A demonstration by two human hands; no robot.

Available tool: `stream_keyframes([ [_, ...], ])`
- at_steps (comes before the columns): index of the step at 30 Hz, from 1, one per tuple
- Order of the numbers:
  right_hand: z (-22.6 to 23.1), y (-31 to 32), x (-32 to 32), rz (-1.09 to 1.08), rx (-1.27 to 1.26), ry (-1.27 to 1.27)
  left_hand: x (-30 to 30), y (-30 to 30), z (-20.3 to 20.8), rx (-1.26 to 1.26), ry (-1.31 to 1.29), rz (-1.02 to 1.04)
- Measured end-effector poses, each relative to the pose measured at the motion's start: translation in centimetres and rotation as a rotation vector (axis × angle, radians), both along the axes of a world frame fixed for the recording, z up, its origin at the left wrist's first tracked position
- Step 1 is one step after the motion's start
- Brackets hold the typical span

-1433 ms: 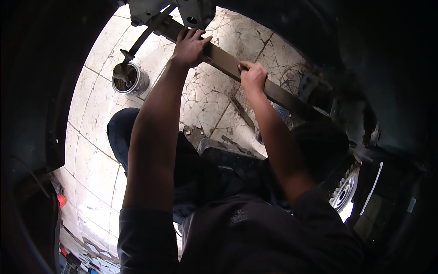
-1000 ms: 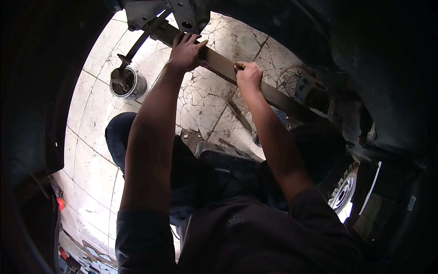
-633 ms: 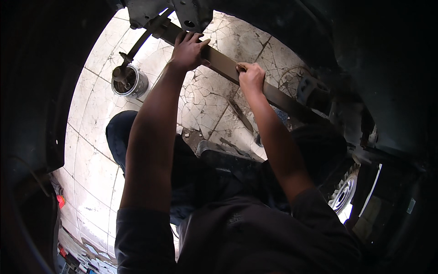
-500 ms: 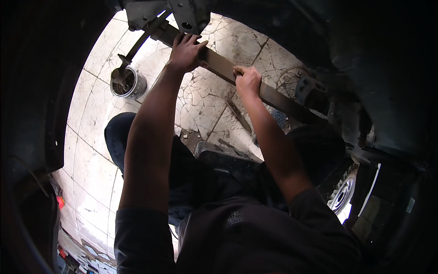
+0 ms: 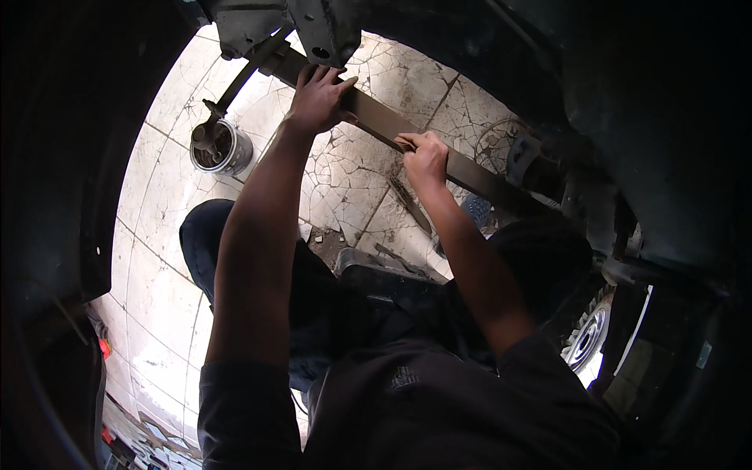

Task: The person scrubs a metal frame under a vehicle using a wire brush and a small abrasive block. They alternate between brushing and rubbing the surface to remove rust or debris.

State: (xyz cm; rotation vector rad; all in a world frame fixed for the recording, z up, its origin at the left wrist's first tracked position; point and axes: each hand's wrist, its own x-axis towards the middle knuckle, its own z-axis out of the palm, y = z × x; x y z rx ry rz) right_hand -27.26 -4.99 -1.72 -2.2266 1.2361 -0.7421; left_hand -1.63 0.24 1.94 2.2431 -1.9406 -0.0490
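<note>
A long, flat brownish metal bar (image 5: 381, 117) runs slantwise under a vehicle, from the upper left down to the right. My left hand (image 5: 317, 100) grips the bar near its upper end, fingers spread over the far edge and the thumb side at the near edge. Farther down the bar is my right hand (image 5: 427, 163), closed with its fingertips pinching a small folded brown piece (image 5: 404, 143) against the bar. That piece resembles sandpaper, but most of it is hidden by the fingers.
Grey metal brackets (image 5: 319, 31) hang above the bar's upper end. A rod with a round joint (image 5: 205, 137) reaches over a metal can (image 5: 239, 157) on the cracked tile floor (image 5: 345, 176). Dark vehicle panels surround me. A toothed wheel (image 5: 589, 338) stands at lower right.
My right hand has shifted slightly down in the picture, and the brown piece at its fingertips now shows more. My left hand keeps its place on the bar.
</note>
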Motion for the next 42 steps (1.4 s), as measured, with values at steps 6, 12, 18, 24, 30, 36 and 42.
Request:
stream_keyframes([
  [6,-0.3,-4.2,0.6,0.022,-0.075,-0.021,-0.4,-0.6,-0.3,-0.023,-0.010,-0.026],
  [12,0.3,-1.1,-0.1,0.010,0.016,0.036,0.1,-0.1,-0.4,-0.018,-0.008,-0.012],
  [18,0.2,-4.7,0.7,0.032,-0.072,-0.008,-0.4,-0.6,-0.6,-0.044,-0.019,-0.023],
  [24,0.9,-1.6,0.3,0.047,0.085,-0.008,-0.1,-0.3,-0.1,-0.006,-0.007,0.008],
  [30,1.6,-3.2,1.0,-0.037,0.110,-0.046,-0.4,-0.6,-0.6,-0.031,-0.020,-0.012],
  [36,1.4,-1.7,1.1,-0.083,0.067,0.035,0.1,-0.4,-0.5,-0.016,0.007,0.006],
  [42,1.3,-3.8,1.3,-0.081,0.136,-0.012,-0.4,-0.5,-0.2,-0.018,-0.014,-0.001],
])
